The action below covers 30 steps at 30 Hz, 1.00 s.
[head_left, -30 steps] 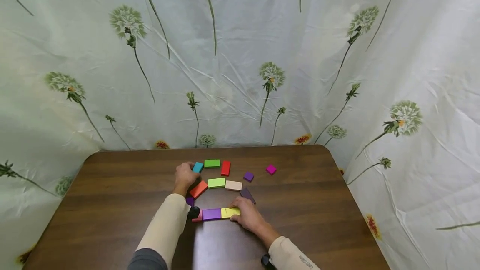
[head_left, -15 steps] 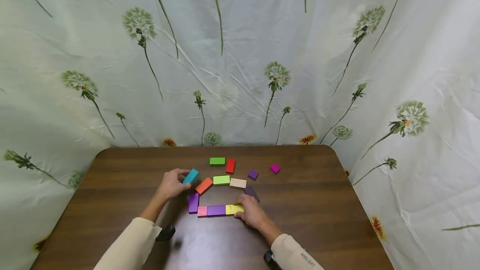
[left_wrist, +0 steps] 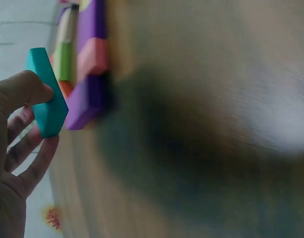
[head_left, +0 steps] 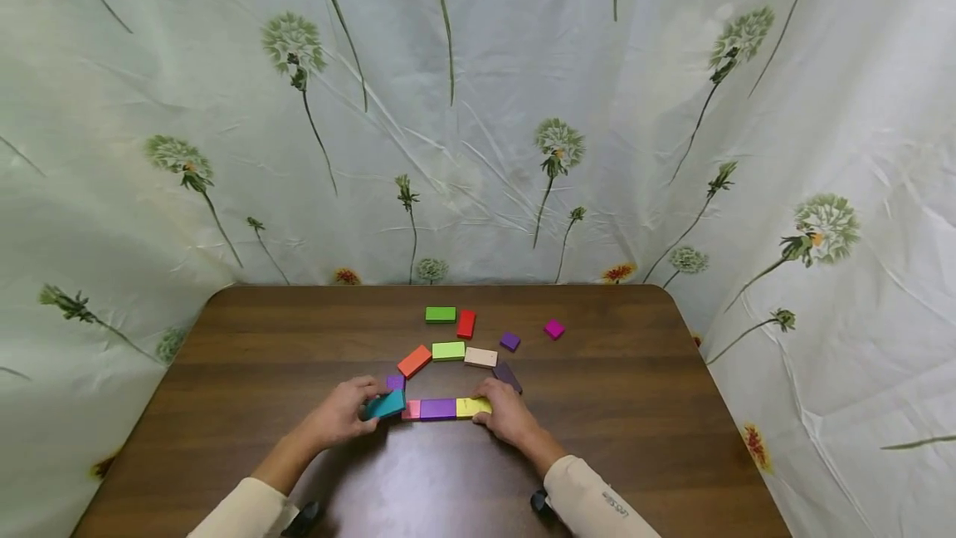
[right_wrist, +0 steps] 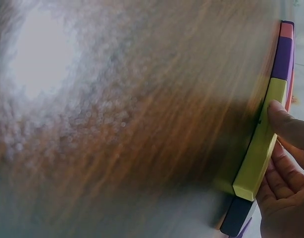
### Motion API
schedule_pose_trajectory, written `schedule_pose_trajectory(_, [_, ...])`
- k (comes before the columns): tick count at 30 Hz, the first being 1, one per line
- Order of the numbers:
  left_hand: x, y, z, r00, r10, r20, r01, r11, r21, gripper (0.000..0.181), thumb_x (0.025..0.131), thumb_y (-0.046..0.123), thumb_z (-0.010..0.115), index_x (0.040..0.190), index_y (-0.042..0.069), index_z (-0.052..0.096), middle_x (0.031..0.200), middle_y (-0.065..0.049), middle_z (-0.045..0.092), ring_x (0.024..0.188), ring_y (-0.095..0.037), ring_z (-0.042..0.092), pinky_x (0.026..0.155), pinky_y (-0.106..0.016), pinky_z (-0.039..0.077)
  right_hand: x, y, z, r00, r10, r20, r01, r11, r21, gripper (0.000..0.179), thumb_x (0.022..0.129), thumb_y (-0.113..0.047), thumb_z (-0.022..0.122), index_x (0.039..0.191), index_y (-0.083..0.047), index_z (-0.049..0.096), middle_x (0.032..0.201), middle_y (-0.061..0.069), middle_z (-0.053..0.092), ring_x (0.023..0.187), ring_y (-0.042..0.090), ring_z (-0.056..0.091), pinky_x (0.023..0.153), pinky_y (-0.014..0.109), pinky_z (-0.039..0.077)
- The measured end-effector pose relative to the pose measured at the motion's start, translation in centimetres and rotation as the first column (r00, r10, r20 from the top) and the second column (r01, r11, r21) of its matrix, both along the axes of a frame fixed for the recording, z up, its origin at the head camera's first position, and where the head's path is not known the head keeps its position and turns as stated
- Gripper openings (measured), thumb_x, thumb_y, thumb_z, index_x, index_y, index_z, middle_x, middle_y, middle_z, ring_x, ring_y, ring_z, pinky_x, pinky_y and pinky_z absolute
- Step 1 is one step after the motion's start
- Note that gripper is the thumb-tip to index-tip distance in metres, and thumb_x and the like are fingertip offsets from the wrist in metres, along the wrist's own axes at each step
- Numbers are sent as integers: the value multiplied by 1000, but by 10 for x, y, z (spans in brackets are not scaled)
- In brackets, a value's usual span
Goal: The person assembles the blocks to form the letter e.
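Observation:
My left hand (head_left: 339,415) pinches a teal block (head_left: 384,405) between thumb and fingers, tilted, beside the left end of a row of blocks. In the left wrist view the teal block (left_wrist: 48,99) appears apart from the purple block (left_wrist: 87,101). My right hand (head_left: 509,413) grips a yellow block (head_left: 467,408) at the row's right end, thumb on its near side. Between them lie a purple block (head_left: 437,409) and a pink block (head_left: 412,410). An arc of orange (head_left: 414,362), light green (head_left: 448,351), beige (head_left: 481,357) and dark purple blocks (head_left: 508,377) curves behind the row.
Farther back on the brown wooden table (head_left: 635,422) lie a green block (head_left: 441,315), a red block (head_left: 466,324), a small purple block (head_left: 510,341) and a magenta block (head_left: 554,330). A dandelion-print cloth (head_left: 478,148) hangs behind the table.
My left hand has taken the teal block from beside the green block and carried it toward me, to the row's left end. My right hand has stayed on the yellow block.

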State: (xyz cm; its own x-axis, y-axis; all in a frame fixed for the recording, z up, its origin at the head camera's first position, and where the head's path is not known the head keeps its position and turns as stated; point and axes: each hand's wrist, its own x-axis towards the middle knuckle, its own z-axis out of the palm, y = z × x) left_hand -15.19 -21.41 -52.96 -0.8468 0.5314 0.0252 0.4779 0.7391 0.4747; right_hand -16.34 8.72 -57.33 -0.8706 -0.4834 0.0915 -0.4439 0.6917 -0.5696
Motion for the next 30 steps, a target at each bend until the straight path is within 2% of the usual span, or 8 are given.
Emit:
schedule_pose_trajectory(6, [14, 1, -7, 985, -156, -78, 152, 986, -65, 37, 73, 6, 77, 108, -1, 67, 102, -8, 61, 93, -26, 58, 81, -41, 52, -1, 2, -1, 1000, -3, 10, 3, 1000, 1, 25, 76, -9, 79, 98, 0, 71, 94, 6, 64, 89, 22, 61, 80, 32, 49])
schedule_pose_trajectory(11, [20, 0, -12, 976, -208, -68, 200, 974, -106, 37, 72, 1, 78, 107, 1, 68, 101, -6, 60, 95, -26, 57, 84, -42, 51, -2, 1, 2, 1000, -7, 6, 7, 1000, 12, 25, 77, -10, 79, 99, -1, 71, 94, 5, 64, 88, 21, 61, 79, 31, 50])
schedule_pose_trajectory(13, [23, 0, -14, 976, -213, -38, 206, 970, -130, 35, 73, 0, 77, 107, 2, 68, 102, -5, 60, 97, -26, 57, 86, -43, 51, -2, 1, 3, 1000, -1, 6, 1, 1000, 14, 24, 77, -9, 78, 98, -1, 71, 93, 5, 64, 88, 20, 61, 78, 31, 50])
schedule_pose_trajectory(16, [26, 0, -19, 972, -231, -36, 223, 962, -159, 31, 76, -2, 74, 106, 4, 69, 103, -5, 60, 97, -25, 57, 84, -40, 52, -4, 2, 3, 1000, 7, 1, -7, 1000, 5, 23, 77, -8, 78, 98, 0, 71, 92, 6, 64, 87, 21, 61, 78, 32, 50])
schedule_pose_trajectory(21, [29, -1, -27, 960, -247, -132, 227, 963, -147, 25, 80, -5, 68, 103, 6, 71, 100, -3, 60, 94, -23, 58, 81, -37, 52, -6, 5, -2, 993, 70, -97, -74, 997, -38, 22, 79, -11, 77, 96, 1, 70, 89, 5, 63, 83, 18, 60, 74, 30, 49])
schedule_pose_trajectory(24, [31, -3, -32, 948, -249, -197, 227, 965, -129, 24, 81, -4, 67, 102, 7, 71, 100, -3, 59, 95, -24, 58, 82, -38, 52, -4, 5, -2, 988, 93, -123, -101, 993, -54, 22, 79, -11, 77, 97, 1, 70, 88, 5, 62, 83, 17, 60, 74, 29, 49])
schedule_pose_trajectory(27, [34, -5, -36, 940, -240, -243, 216, 969, -120, 27, 81, -4, 67, 105, 9, 71, 104, -5, 58, 98, -26, 57, 84, -41, 52, -3, 4, -2, 991, 79, -113, -84, 996, -41, 23, 78, -9, 78, 97, 2, 71, 89, 7, 63, 84, 19, 61, 75, 31, 49])
schedule_pose_trajectory(30, [39, -7, -36, 956, -176, -235, 157, 983, -96, 32, 79, 1, 73, 109, 10, 69, 110, -8, 57, 101, -28, 55, 85, -44, 51, -1, 0, 1, 996, 52, -68, -53, 999, -12, 24, 76, -6, 78, 97, 2, 71, 90, 8, 64, 86, 22, 62, 78, 33, 50])
